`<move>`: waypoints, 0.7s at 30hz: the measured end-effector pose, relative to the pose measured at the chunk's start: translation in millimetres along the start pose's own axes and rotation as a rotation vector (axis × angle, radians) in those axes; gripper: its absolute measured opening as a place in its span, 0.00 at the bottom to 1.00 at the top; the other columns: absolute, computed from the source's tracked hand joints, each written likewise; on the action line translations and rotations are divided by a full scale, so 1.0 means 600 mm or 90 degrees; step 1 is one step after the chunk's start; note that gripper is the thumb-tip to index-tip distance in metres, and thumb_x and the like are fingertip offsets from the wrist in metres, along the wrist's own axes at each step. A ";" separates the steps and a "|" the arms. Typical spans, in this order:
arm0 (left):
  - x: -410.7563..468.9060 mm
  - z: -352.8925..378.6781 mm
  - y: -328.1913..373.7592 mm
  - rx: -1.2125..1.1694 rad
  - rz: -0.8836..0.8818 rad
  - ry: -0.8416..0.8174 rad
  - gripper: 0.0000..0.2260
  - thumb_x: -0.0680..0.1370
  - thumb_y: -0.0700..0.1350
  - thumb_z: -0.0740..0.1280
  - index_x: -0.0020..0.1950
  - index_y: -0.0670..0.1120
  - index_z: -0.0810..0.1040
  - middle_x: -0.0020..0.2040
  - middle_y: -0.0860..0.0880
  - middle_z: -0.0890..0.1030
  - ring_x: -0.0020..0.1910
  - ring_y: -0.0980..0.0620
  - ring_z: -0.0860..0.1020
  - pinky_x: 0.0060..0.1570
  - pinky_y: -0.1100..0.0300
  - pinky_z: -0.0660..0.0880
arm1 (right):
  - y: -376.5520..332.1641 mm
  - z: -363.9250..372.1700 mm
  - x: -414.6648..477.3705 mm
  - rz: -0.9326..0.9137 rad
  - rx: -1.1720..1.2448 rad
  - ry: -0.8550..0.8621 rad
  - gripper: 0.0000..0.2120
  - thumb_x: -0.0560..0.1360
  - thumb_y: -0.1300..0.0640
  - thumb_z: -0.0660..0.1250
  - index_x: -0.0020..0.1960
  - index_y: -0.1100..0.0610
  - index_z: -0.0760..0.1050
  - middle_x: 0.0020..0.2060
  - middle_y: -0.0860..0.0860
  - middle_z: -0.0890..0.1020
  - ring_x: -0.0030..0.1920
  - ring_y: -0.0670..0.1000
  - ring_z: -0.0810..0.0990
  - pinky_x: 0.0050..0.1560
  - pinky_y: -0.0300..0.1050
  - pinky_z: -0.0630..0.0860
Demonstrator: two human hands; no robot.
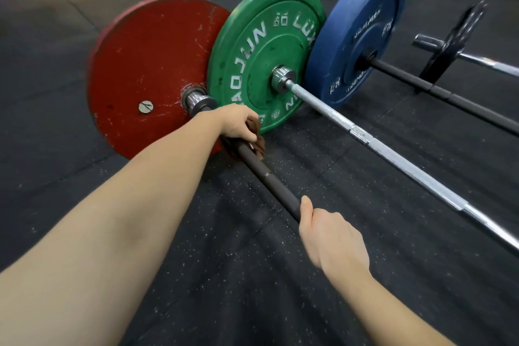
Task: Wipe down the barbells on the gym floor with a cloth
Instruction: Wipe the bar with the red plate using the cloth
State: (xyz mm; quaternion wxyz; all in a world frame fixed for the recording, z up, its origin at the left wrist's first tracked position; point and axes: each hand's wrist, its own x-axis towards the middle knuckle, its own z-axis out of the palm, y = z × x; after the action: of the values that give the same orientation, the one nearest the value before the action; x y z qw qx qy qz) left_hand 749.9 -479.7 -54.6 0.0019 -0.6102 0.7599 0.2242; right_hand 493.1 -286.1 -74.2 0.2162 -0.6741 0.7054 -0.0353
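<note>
Both grip the bar point(269, 177): right hand point(331, 236) bare, left hand point(238, 123) over a seemingly brown, half-hidden cloth point(259, 146).

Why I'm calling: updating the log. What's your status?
Left hand grips cloth round dark bar by red plate. Right hand holds bar. Nothing in the way.

Both our hands on the dark bar point(269, 180), cloth point(260, 146) up by the red plate point(146, 64).
Our left hand point(238, 126) wraps the brown cloth around the bar, just beside the red plate's collar; our right hand point(332, 241) grips the same bar nearer to us, thumb lying along it. To the right we see a silver bar point(393, 156) with a green plate point(261, 50), a black bar point(449, 98) with a blue plate point(365, 22), and a fourth barbell point(488, 62) with a small black plate point(455, 39), all lying on the speckled black floor point(210, 247).
</note>
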 end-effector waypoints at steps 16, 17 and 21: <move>-0.015 0.033 0.049 0.152 -0.024 -0.034 0.12 0.73 0.60 0.71 0.51 0.55 0.81 0.49 0.53 0.82 0.47 0.47 0.79 0.47 0.56 0.75 | 0.002 0.006 -0.002 -0.019 -0.030 0.007 0.27 0.85 0.49 0.40 0.65 0.50 0.77 0.36 0.48 0.72 0.38 0.56 0.71 0.44 0.49 0.67; -0.018 0.038 0.055 0.138 -0.014 -0.037 0.11 0.74 0.59 0.71 0.50 0.54 0.80 0.48 0.53 0.82 0.47 0.47 0.78 0.47 0.56 0.74 | 0.001 0.004 -0.003 -0.016 -0.030 0.006 0.27 0.85 0.48 0.40 0.62 0.51 0.78 0.37 0.48 0.73 0.39 0.57 0.73 0.44 0.50 0.68; -0.029 0.048 0.060 0.102 0.015 0.007 0.08 0.75 0.56 0.71 0.47 0.53 0.79 0.44 0.54 0.80 0.47 0.47 0.78 0.45 0.56 0.71 | 0.001 0.005 -0.004 -0.021 -0.026 0.013 0.27 0.85 0.48 0.41 0.63 0.52 0.78 0.38 0.49 0.74 0.39 0.57 0.73 0.44 0.50 0.68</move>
State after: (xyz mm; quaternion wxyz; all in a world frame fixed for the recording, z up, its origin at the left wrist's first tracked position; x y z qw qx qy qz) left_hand 713.1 -448.5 -63.5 0.0439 -0.6003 0.7826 0.1588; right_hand 493.4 -282.8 -76.6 0.1945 -0.6896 0.6969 -0.0319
